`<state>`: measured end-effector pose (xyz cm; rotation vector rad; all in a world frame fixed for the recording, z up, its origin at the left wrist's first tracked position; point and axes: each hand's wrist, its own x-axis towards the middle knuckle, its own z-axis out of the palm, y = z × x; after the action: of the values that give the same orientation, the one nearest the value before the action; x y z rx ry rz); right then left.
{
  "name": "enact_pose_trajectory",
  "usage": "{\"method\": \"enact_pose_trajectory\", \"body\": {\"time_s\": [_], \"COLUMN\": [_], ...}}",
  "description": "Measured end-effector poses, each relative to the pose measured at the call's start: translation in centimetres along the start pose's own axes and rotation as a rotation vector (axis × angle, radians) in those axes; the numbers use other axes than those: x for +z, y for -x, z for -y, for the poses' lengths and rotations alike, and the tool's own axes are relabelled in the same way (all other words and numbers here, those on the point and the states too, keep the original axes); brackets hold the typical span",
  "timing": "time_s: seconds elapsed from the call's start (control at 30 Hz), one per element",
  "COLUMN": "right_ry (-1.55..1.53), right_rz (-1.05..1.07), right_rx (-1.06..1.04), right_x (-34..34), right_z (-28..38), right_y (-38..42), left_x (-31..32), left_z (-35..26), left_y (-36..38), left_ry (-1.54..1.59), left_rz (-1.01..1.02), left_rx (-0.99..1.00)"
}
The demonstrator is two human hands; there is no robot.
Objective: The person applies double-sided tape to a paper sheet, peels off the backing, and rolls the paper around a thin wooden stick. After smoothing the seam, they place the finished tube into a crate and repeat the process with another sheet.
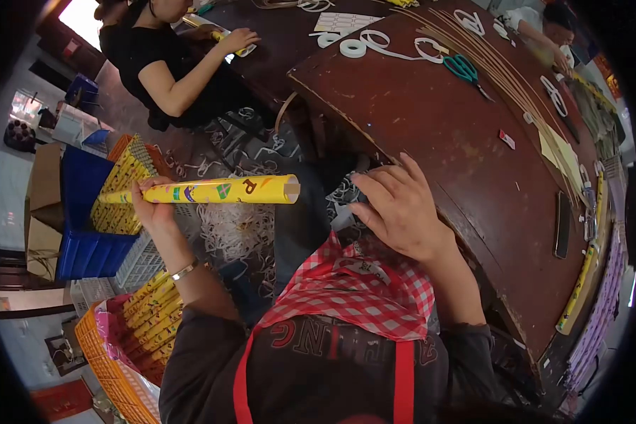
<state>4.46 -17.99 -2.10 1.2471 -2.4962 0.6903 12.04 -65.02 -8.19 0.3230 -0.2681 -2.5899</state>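
Observation:
My left hand (155, 205) is closed around a yellow printed tube (222, 191), held level over the floor on the left. The tube's hollow end points right, toward my other hand. My right hand (399, 208) hovers by the near edge of the brown table (431, 134), thumb and fingers apart, holding nothing that I can see. Just below its thumb is a small white piece (343, 215), whose kind I cannot make out.
Teal-handled scissors (461, 68), a white tape roll (352, 48) and thin brown strips (516, 92) lie on the table. A blue crate (95, 251) and an orange basket (113, 367) hold yellow tubes. White scraps (237, 230) cover the floor. Two people work at the table's far side.

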Motion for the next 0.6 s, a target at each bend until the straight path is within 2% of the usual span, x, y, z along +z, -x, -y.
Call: {"method": "enact_pose_trajectory", "body": {"time_s": [0.03,0.1,0.13,0.3,0.6], "right_ry": [-0.024,-0.047,-0.076,-0.138,-0.208], "right_rz": [-0.017,-0.036,-0.063,-0.117,-0.001], "right_rx": [-0.026,-0.047,-0.069,-0.136,-0.191], "right_x": [0.0,0.2,0.2,0.1,0.5], "right_z": [0.1,0.4,0.5,1.7,2.0], "right_y": [-0.2,-0.7,-1.1,-2.2,-2.1], "left_x": [-0.5,-1.1,-1.0,-0.8,-0.2], "left_z": [0.3,0.8,1.4,3.2,5.5], "left_y": [-0.1,-0.3,-0.4,0.3,1.0], "left_ry": [-0.003,0.074,0.073,0.088,-0.012], "left_rz": [0.0,0.028,-0.02,-0.048,-0.042], "left_rx": [-0.001,-0.151,-0.082,-0.096,-0.134]}}
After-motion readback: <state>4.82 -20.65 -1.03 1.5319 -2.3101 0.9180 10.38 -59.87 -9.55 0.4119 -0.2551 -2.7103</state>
